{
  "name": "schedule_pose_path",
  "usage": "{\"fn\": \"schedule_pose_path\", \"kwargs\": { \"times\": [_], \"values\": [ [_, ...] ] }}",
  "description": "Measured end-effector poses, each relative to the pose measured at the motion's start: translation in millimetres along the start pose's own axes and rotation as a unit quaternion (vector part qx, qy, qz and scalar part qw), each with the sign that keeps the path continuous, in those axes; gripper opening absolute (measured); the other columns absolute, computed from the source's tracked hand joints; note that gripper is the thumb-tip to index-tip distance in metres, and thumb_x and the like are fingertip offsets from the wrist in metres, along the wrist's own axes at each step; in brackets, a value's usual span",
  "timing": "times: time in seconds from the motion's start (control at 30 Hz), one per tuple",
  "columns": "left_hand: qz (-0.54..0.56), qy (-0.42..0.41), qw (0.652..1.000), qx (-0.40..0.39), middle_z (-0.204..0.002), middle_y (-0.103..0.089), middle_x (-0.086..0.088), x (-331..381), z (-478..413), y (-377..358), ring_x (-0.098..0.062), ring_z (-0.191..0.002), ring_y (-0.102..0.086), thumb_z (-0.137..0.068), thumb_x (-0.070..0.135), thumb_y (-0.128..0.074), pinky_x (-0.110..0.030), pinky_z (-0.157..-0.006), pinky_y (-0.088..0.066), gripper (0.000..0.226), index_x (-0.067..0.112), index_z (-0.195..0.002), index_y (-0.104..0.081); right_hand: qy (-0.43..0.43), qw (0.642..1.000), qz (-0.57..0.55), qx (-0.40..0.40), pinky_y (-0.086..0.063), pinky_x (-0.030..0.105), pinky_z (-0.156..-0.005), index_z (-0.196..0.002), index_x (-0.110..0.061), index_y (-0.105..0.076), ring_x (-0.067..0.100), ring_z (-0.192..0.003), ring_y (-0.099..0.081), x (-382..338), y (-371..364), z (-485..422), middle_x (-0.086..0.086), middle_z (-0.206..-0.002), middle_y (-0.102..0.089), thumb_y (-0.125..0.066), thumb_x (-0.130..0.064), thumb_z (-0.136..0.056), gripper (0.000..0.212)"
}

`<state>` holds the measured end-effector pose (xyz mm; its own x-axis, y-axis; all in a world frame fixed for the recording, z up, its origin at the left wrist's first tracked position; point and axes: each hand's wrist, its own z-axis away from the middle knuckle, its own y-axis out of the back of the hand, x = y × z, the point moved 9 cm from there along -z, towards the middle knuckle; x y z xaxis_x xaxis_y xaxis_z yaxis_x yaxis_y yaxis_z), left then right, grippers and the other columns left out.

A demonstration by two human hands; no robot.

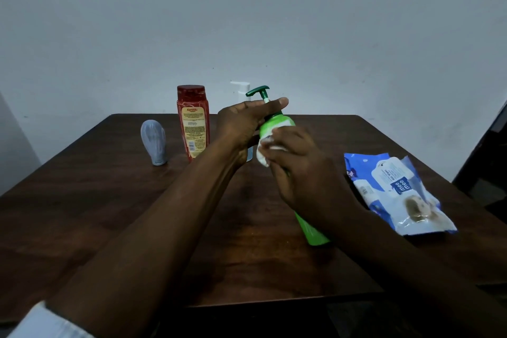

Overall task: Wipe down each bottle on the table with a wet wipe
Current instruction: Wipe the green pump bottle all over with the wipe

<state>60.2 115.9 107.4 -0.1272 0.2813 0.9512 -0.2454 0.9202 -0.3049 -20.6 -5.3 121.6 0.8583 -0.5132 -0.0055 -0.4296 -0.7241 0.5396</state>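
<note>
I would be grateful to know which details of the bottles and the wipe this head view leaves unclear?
- Head view: the white pump bottle shows only its pump head and a sliver low down; the left hand covers the rest.
- Head view: the middle of the green bottle and most of the wet wipe lie under the right hand.
- Head view: the fine print on the red bottle is too small to read.

We read "Karthika" in red at the top of the cream label on the red bottle point(193, 123); the small print under it is too fine for us. On the blue wipes pack point(397, 192) we read "mee mee" in white, upside down to us, with a faint "wet wipes" beside it
</note>
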Motion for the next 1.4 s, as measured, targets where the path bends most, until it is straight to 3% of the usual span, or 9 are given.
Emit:
{"fn": "schedule_pose_path", "kwargs": {
  "times": [0.13, 0.33, 0.43, 0.6, 0.8, 0.93, 1.0, 1.17, 1.4],
  "values": [
    [-0.003, -0.008, 1.0, -0.003, -0.077, -0.074, -0.005, 0.0, 0.6, 0.8, -0.011, -0.057, -0.068, -0.069, 0.017, -0.09, -0.019, -0.051, -0.052, 0.049, -0.004, -0.11, -0.071, -0.015, 0.999, -0.021, 0.02, -0.051, 0.035, -0.097, -0.104, -0.001, -0.076, 0.027, -0.109, -0.064, 11.4, 9.0, -1.7, 0.013, -0.112, -0.07, -0.069, 0.003, -0.084, 0.022],
    [-0.002, -0.012, 1.0, -0.007, -0.077, -0.074, -0.005, -1.9, 0.4, -0.4, -0.012, -0.061, -0.068, -0.07, 0.016, -0.089, -0.019, -0.052, -0.052, 0.042, -0.001, -0.104, -0.073, -0.157, 0.981, -0.058, 0.102, -0.046, 0.011, -0.089, -0.104, -0.008, -0.077, 0.011, -0.097, -0.067, 48.4, 28.1, -12.3, 0.005, -0.102, -0.072, -0.071, -0.004, -0.089, 0.016],
    [-0.003, -0.008, 1.0, -0.006, -0.077, -0.073, -0.006, -2.7, -0.3, 1.5, -0.013, -0.061, -0.068, -0.07, 0.016, -0.089, -0.02, -0.051, -0.052, 0.034, 0.004, -0.097, -0.073, -0.102, 0.99, -0.036, 0.091, -0.047, 0.023, -0.09, -0.103, -0.005, -0.077, 0.021, -0.1, -0.064, 27.0, 22.5, -15.7, 0.009, -0.103, -0.071, -0.067, -0.002, -0.088, 0.018],
    [0.0, -0.003, 1.0, -0.002, -0.071, -0.073, -0.003, -4.4, -1.2, 4.4, -0.013, -0.057, -0.067, -0.068, 0.017, -0.09, -0.02, -0.051, -0.051, 0.051, -0.005, -0.11, -0.071, 0.016, 0.998, 0.034, -0.058, -0.055, 0.043, -0.086, -0.102, -0.005, -0.076, 0.03, -0.111, -0.059, -2.5, -14.0, -8.5, 0.009, -0.11, -0.069, -0.071, 0.001, -0.081, 0.022],
    [-0.013, -0.021, 1.0, -0.017, -0.088, -0.073, -0.016, -1.4, -5.2, 2.8, -0.024, -0.074, -0.069, -0.068, 0.015, -0.09, -0.027, -0.063, -0.058, 0.046, -0.006, -0.105, -0.072, -0.009, 1.0, 0.015, 0.01, -0.045, 0.03, -0.089, -0.104, -0.004, -0.076, 0.025, -0.106, -0.054, 7.9, 12.8, -19.2, 0.013, -0.11, -0.067, -0.068, -0.003, -0.085, 0.021],
    [-0.03, -0.029, 0.999, -0.008, -0.087, -0.075, -0.013, 0.0, -8.4, 6.5, -0.02, -0.072, -0.071, -0.068, 0.017, -0.09, -0.026, -0.059, -0.057, 0.044, -0.004, -0.103, -0.073, 0.03, 0.995, 0.046, -0.085, -0.052, 0.039, -0.084, -0.109, -0.009, -0.074, 0.029, -0.11, -0.055, 1.2, 0.0, 7.5, 0.009, -0.115, -0.065, -0.063, -0.008, -0.086, 0.025],
    [-0.042, -0.041, 0.998, 0.0, -0.092, -0.077, -0.014, 5.5, -13.0, 12.4, -0.024, -0.081, -0.073, -0.067, 0.018, -0.091, -0.032, -0.068, -0.062, 0.042, -0.003, -0.1, -0.074, 0.045, 0.989, 0.07, -0.12, -0.055, 0.04, -0.078, -0.108, -0.012, -0.074, 0.029, -0.11, -0.056, 1.0, -1.9, 28.4, 0.007, -0.115, -0.064, -0.065, -0.01, -0.084, 0.026],
    [-0.104, -0.082, 0.991, 0.008, -0.093, -0.079, -0.009, 26.0, -23.6, 22.3, -0.026, -0.093, -0.075, -0.065, 0.024, -0.092, -0.037, -0.077, -0.064, 0.044, 0.002, -0.099, -0.075, 0.06, 0.987, 0.08, -0.128, -0.048, 0.032, -0.079, -0.104, -0.014, -0.077, 0.022, -0.103, -0.056, 1.9, 1.7, 53.9, 0.005, -0.109, -0.066, -0.055, -0.019, -0.088, 0.028],
    [-0.14, -0.114, 0.984, 0.002, -0.086, -0.076, -0.015, 35.7, -24.6, 10.1, -0.015, -0.068, -0.072, -0.066, 0.02, -0.093, -0.03, -0.062, -0.06, 0.045, -0.007, -0.096, -0.073, -0.006, 1.0, 0.011, -0.025, -0.051, 0.036, -0.07, -0.101, -0.009, -0.078, 0.031, -0.089, -0.061, 22.4, 0.2, -19.8, 0.014, -0.1, -0.065, -0.071, -0.006, -0.085, 0.018]
  ]
}}
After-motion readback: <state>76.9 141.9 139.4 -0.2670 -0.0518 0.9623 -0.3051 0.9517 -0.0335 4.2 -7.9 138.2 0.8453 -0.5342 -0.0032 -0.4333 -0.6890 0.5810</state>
